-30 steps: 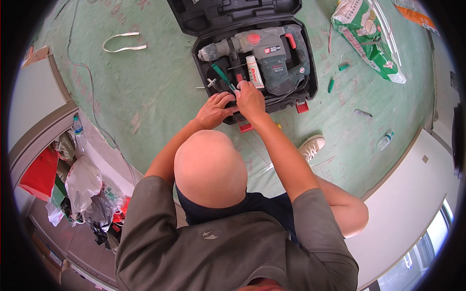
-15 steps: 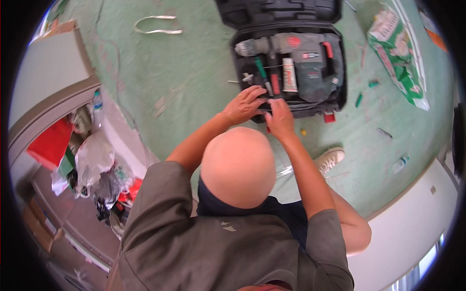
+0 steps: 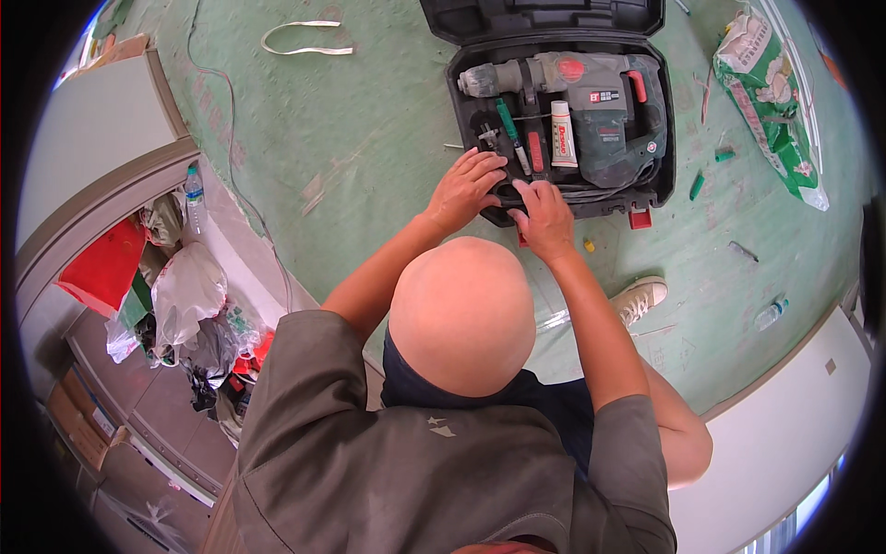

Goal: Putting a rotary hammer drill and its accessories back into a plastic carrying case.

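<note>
An open black tool case [image 3: 672,111] lies on the floor ahead, holding a grey and dark-green rotary hammer drill [image 3: 604,120] with a red trigger. Beside the drill lie a white tube [image 3: 563,135], a green-capped marker pen [image 3: 513,136] and a red-and-black piece [image 3: 535,150]. My left hand [image 3: 461,192] is over the case's front left corner, its fingers stretched out and slightly bent. Close beside it, my right hand [image 3: 546,220] has its fingers bent at the front edge, by the black cable [image 3: 600,194]. What its fingertips hold, if anything, is hidden.
A white strap [image 3: 305,50] lies at the far left, a green-and-white bag [image 3: 771,102] at the far right. Green scraps [image 3: 697,186] and a plastic bottle [image 3: 771,315] lie on the right-hand floor. Plastic bags [image 3: 189,286] fill the left side. A thin cord [image 3: 233,138] crosses there.
The view has shifted slightly, so the case sits a little farther right in it. Both hands stay at the case's front left corner, with only small finger movements.
</note>
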The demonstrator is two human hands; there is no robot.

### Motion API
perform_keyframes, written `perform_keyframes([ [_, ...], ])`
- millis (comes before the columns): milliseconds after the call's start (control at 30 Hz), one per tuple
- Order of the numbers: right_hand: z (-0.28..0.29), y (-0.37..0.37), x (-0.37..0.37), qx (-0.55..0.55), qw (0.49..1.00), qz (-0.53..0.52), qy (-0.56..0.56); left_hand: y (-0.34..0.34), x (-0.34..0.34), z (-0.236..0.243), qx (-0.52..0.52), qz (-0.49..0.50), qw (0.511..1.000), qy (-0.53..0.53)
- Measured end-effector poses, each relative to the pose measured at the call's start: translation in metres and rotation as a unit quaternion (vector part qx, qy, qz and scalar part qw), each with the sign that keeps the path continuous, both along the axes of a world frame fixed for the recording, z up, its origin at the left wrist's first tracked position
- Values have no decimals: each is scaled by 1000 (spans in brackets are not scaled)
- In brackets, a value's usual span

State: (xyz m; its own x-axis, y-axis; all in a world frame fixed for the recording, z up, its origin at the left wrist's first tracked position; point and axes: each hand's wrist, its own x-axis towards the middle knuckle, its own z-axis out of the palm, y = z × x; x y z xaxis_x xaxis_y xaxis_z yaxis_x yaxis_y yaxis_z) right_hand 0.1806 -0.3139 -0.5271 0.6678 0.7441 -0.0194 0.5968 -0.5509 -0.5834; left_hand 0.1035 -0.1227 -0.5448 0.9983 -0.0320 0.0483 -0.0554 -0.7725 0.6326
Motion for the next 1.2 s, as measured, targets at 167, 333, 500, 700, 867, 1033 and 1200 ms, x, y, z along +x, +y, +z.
perform_keyframes([
  [167,-6,-2,1,-61,998,-13,4,5,7,5,-25,-27,999,3],
  [333,-12,-3,-3,-50,998,-22,-22,48,-8,-5,12,215,976,5],
  [500,-12,-3,0,-41,999,-29,-12,49,6,-37,114,121,984,66],
  [700,-10,1,0,-58,997,-45,19,49,4,-46,222,53,965,130],
  [867,-11,0,-1,-47,998,-48,7,59,-10,-41,202,109,964,134],
  [1033,-10,-2,0,-34,998,-51,13,49,-8,-17,-280,365,872,166],
  [1200,-9,-4,-1,-44,997,-50,27,14,7,6,-400,387,811,180],
])
